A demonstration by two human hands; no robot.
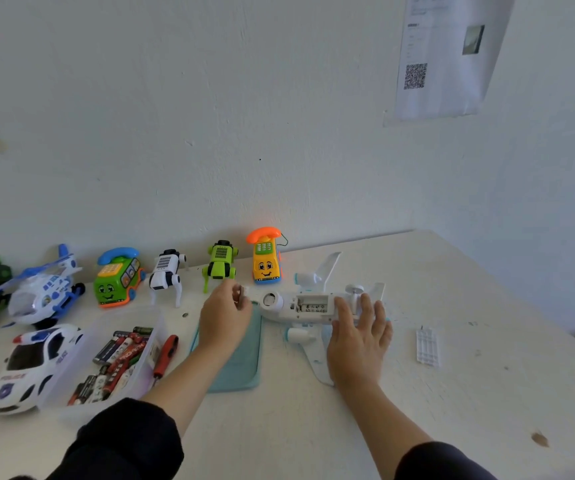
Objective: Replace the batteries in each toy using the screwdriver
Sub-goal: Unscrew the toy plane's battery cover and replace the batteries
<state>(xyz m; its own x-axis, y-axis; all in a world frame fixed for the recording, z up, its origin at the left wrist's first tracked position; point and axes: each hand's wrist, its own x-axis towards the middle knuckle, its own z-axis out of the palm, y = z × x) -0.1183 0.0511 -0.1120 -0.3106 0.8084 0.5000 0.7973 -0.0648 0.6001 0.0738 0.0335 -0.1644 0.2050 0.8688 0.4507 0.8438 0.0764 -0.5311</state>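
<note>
**Hands at the open plane, battery swap mid-way**

Right hand [360, 336] lies flat with straight fingers on the white toy plane [308, 308], pinning it belly-up near the table's [487, 410] back edge. Left hand [225, 315] hangs over the teal cloth [244, 358], fingers curled round something small and pale; looks like a battery but too blurred to be sure. Plane's battery bay [310, 304] is uncovered; whether cells sit inside, cannot tell. Its cover [427, 347] lies apart toward the right edge. Red-handled screwdriver [166, 355] rests beside the clear battery tub [116, 362] toward the left edge. Other toys line the back edge, police car [31, 368] at the front left.

Risks, as I judge them: old and new cells getting mixed if the held one goes into the tub; a cell seated wrong way round; the tiny cover screw, not visible, getting lost; plane rocking on its wings if the right hand lifts.
</note>
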